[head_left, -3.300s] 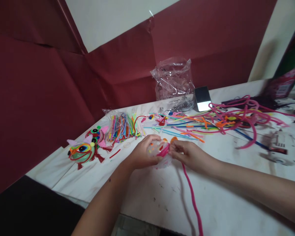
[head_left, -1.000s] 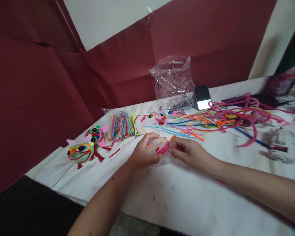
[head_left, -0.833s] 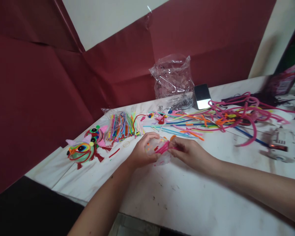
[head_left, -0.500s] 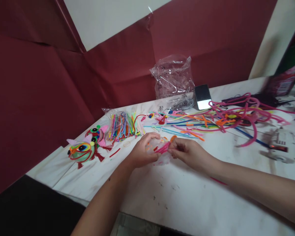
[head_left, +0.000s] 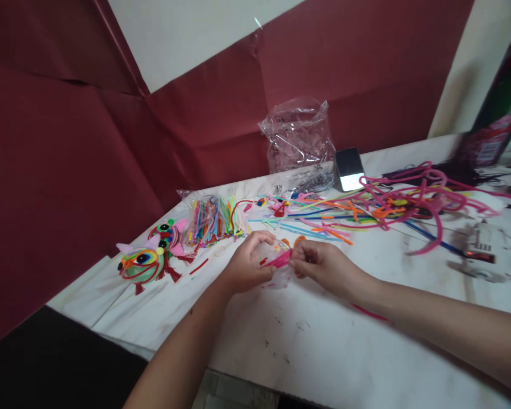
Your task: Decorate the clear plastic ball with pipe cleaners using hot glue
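Observation:
My left hand (head_left: 247,264) is closed round a clear plastic, rounded piece (head_left: 280,279), held a little above the white table. Small yellow, red and orange bits show on it. A bright pink pipe cleaner (head_left: 280,260) lies across its front. The fingertips of my right hand (head_left: 317,261) pinch that strip at the piece's right side; a pink length (head_left: 368,312) shows below my right forearm. Something orange (head_left: 299,241) sticks up beside my right fingers. The far side of the clear piece is hidden.
Two decorated animal heads (head_left: 140,266) with red tassels stand at left. Beyond them lies a bag of coloured pipe cleaners (head_left: 213,218). Loose pipe cleaners and a pink tangle (head_left: 434,210) spread right, near a dark phone-like object (head_left: 350,169), a clear bag (head_left: 300,139) and a glue gun (head_left: 488,250).
The pink strip and my right fingertips have shifted very slightly left and down against the clear piece. Both hands keep their grip; the view has moved slightly.

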{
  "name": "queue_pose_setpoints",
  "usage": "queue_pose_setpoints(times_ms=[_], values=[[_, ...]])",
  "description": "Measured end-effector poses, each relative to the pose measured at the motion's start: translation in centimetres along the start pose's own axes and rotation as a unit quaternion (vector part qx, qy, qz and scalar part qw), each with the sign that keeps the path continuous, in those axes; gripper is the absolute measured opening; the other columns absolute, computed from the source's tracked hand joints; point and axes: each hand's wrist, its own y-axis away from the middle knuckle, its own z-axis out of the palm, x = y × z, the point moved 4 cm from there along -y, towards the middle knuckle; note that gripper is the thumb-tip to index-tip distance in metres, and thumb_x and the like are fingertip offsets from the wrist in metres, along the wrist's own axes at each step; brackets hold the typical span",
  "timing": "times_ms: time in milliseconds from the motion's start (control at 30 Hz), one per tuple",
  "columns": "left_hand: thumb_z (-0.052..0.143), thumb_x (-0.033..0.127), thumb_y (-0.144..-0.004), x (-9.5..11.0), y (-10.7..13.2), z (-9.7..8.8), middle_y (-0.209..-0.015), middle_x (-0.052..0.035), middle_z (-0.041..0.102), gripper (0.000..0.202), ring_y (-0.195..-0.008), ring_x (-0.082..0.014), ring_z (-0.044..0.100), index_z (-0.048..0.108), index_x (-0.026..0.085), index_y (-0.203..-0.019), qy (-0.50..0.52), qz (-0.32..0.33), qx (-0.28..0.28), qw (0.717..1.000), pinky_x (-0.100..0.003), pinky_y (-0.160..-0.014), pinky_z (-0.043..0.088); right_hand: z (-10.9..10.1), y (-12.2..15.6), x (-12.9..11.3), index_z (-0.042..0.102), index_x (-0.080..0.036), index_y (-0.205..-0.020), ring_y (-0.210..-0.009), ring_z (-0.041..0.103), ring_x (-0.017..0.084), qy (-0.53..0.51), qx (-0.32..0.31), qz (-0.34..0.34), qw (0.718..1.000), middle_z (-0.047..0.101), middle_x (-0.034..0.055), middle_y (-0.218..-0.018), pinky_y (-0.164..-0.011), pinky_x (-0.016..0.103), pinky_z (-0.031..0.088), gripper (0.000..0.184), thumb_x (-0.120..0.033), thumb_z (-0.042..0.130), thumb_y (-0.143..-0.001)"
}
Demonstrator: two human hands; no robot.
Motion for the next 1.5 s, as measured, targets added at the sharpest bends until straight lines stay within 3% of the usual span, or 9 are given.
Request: queue_pose_setpoints(times_ms=[233, 367, 500, 900, 1133, 1367, 1500], values=[[0.067, 0.038, -0.069, -0.8, 0.1, -0.3, -0.121, -0.0126, 0.053, 0.045, -0.119, -0.0263, 0.047, 0.051, 0.018, -0.106, -0.006, 0.059, -0.044, 0.997, -0.041, -0.102, 0.035, -0.1, 0.1, -0.5, 0.046, -0.023, -0.062, -0.054, 0.049, 0.013, 0.014, 0.004, 0.000, 1.000, 0.050, -0.0046, -0.057, -0.054, 0.027, 0.039, 0.017, -0.031, 0.053, -0.075], [0.070, 0.041, -0.067, -0.9, -0.1, -0.7, -0.136, -0.0138, 0.044, 0.060, -0.130, -0.0291, 0.038, 0.050, 0.018, -0.119, -0.034, -0.005, -0.075, 0.997, -0.042, -0.107, 0.030, 0.0, 0.0, -0.4, 0.047, -0.023, -0.064, -0.054, 0.049, 0.013, 0.023, 0.005, 0.000, 1.000, 0.052, -0.0041, -0.057, -0.054, 0.027, 0.038, 0.016, -0.032, 0.053, -0.076], [0.071, 0.036, -0.068, -0.6, -0.1, -0.9, -0.138, -0.0105, 0.045, 0.062, -0.128, -0.0285, 0.041, 0.049, 0.021, -0.124, -0.051, -0.066, -0.111, 0.990, -0.041, -0.107, 0.031, 0.0, -0.1, -0.1, 0.047, -0.023, -0.064, -0.054, 0.050, 0.013, 0.030, 0.005, -0.002, 1.000, 0.052, -0.0039, -0.057, -0.054, 0.027, 0.038, 0.016, -0.032, 0.052, -0.077], [0.074, 0.030, -0.064, -0.8, -0.1, 0.2, -0.124, -0.0117, 0.052, 0.053, -0.121, -0.0272, 0.047, 0.052, 0.020, -0.111, -0.004, 0.034, -0.034, 0.999, -0.039, -0.101, 0.037, 0.0, 0.9, -2.0, 0.043, -0.024, -0.064, -0.052, 0.042, 0.013, 0.112, 0.016, -0.036, 0.993, 0.048, -0.0033, -0.057, -0.052, 0.026, 0.031, 0.015, -0.028, 0.050, -0.077], [0.073, 0.032, -0.065, -1.3, -0.1, 0.8, -0.123, -0.0097, 0.050, 0.051, -0.120, -0.0267, 0.046, 0.048, 0.021, -0.107, 0.025, 0.011, -0.012, 1.000, -0.039, -0.101, 0.035, -0.2, 0.7, -1.9, 0.044, -0.023, -0.065, -0.053, 0.043, 0.013, 0.093, -0.002, -0.034, 0.995, 0.048, -0.0037, -0.058, -0.052, 0.026, 0.031, 0.014, -0.028, 0.052, -0.076], [0.073, 0.039, -0.062, -1.6, -0.2, 0.4, -0.122, -0.0108, 0.050, 0.054, -0.119, -0.0282, 0.046, 0.047, 0.019, -0.104, 0.068, -0.010, -0.009, 0.998, -0.041, -0.100, 0.035, -1.0, -1.0, -0.6, 0.045, -0.022, -0.063, -0.048, 0.043, 0.011, 0.009, -0.096, 0.007, 0.995, 0.044, -0.0056, -0.053, -0.048, 0.025, 0.034, 0.023, -0.042, 0.050, -0.074], [0.073, 0.040, -0.062, -1.5, -0.2, 0.3, -0.122, -0.0113, 0.050, 0.053, -0.120, -0.0284, 0.045, 0.047, 0.020, -0.104, 0.067, -0.013, -0.012, 0.998, -0.041, -0.101, 0.034, -1.2, -1.2, -0.2, 0.045, -0.022, -0.061, -0.046, 0.036, 0.009, 0.004, -0.105, 0.020, 0.994, 0.037, -0.0072, -0.052, -0.046, 0.024, 0.029, 0.029, -0.048, 0.052, -0.072]])
